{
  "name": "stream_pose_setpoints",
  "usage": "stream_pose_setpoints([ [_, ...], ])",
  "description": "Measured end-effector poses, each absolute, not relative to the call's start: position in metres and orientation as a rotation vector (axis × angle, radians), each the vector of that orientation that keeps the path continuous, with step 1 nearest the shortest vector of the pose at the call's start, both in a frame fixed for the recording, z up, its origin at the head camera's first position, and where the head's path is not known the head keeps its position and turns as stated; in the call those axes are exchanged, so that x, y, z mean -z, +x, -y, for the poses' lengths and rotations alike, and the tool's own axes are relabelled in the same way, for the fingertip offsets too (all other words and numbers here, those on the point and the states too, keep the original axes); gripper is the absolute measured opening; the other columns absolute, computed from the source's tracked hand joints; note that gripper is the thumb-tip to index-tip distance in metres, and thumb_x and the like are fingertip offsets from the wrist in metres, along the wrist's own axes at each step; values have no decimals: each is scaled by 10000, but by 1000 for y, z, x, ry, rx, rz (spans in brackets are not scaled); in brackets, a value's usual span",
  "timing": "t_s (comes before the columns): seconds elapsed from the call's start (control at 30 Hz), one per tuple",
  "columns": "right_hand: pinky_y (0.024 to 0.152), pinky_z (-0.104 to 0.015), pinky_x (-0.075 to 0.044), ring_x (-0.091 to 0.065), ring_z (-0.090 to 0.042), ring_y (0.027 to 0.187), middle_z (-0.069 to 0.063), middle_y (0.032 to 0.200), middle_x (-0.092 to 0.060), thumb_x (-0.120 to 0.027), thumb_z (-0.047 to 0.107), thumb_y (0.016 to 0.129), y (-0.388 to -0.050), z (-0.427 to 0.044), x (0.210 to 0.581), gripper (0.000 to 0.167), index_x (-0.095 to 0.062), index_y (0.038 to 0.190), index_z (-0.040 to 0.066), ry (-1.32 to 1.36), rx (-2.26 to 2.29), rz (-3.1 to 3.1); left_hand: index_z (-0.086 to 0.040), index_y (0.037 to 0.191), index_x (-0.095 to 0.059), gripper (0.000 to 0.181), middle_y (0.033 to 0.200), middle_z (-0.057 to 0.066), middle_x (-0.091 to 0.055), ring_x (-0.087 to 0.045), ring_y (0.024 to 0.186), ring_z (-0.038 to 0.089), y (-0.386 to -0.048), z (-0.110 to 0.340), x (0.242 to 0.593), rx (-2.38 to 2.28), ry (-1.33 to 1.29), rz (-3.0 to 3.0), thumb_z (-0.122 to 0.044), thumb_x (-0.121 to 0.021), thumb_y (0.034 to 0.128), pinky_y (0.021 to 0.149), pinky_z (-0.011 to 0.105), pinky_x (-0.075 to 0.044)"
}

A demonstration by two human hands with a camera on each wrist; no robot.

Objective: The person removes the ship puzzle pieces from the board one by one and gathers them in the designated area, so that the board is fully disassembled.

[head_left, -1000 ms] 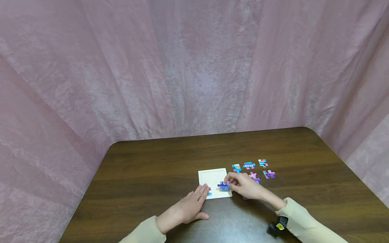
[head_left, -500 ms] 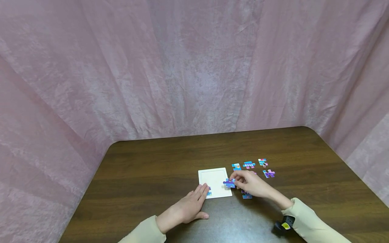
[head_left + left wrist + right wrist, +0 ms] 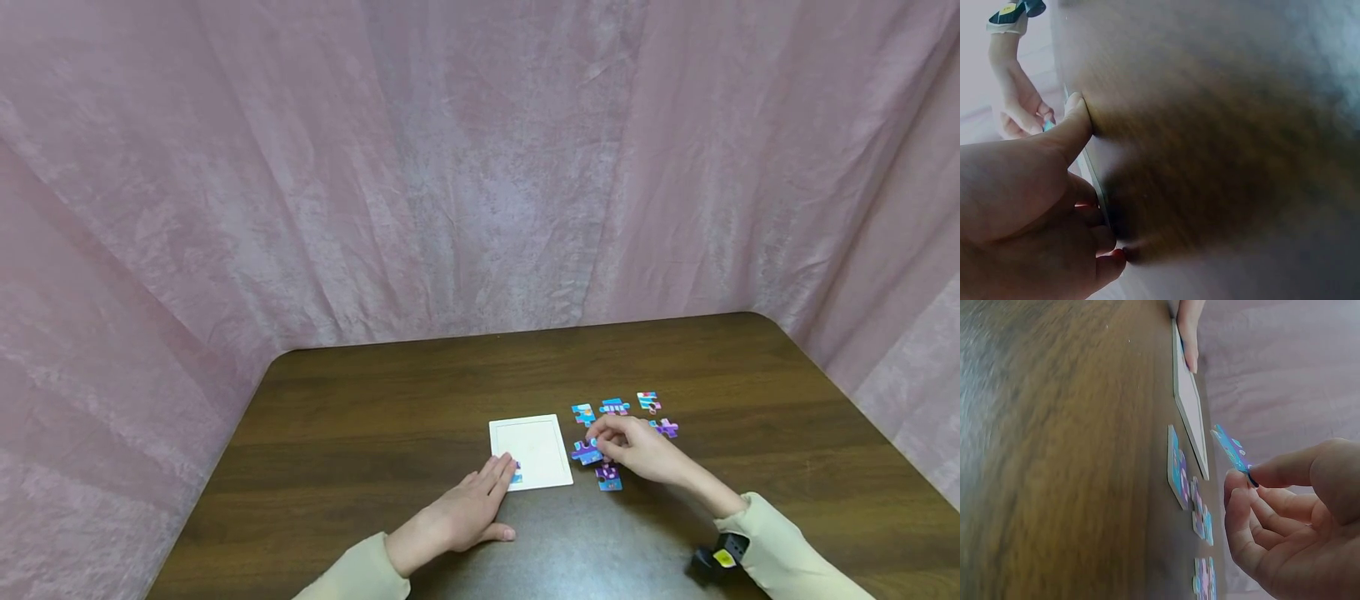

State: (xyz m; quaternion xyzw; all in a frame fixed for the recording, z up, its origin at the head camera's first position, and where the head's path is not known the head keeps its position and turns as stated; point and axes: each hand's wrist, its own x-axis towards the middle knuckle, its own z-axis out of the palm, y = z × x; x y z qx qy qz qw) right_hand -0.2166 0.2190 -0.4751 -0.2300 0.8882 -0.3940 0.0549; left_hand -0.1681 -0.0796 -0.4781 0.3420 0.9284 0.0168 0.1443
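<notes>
A square white puzzle tray (image 3: 536, 446) lies on the table. My left hand (image 3: 472, 508) rests with straight fingers on its lower left corner, partly over a puzzle piece (image 3: 517, 478) lying in that corner. Thumb and fingertips of my right hand (image 3: 641, 450) pinch a blue and purple puzzle piece (image 3: 586, 452), just right of the tray. In the right wrist view this held puzzle piece (image 3: 1231, 449) is tilted and raised off the table. Below it lies a purple and blue piece (image 3: 609, 477). My right hand hides part of the loose pieces.
Behind the right hand lie more loose pieces: a blue one (image 3: 583, 413), a striped one (image 3: 614, 407), a red and blue one (image 3: 648, 402) and a purple one (image 3: 666, 428). The wooden table (image 3: 360, 433) ends at a pink curtain (image 3: 465, 167).
My right hand has moved right, carrying the pinched puzzle piece from over the tray to beyond its right edge. The purple and blue piece below has come into view. My left hand stays put.
</notes>
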Motion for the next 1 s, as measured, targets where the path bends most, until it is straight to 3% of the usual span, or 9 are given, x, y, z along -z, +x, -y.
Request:
stream_pose_setpoints([
  [0.57,623,-245,-522,-618,-142,676,-90,840,-652,-560,8,927,-213,-246,477,121,-610,1035,-14,-585,1336,-2592,-21,1531,-196,872,1609,158,-192,-228,1483,281,-167,79,478,-31,989,-2681,-538,-529,913,1150,402,-333],
  [1.0,623,-246,-522,-593,-79,695,-73,834,-651,-531,11,946,-209,-267,475,131,-607,1052,-3,-543,1272,-2615,-16,1530,-196,871,1608,159,-192,-225,1484,281,-167,80,476,-41,990,-2678,-536,-527,915,1144,409,-341],
])
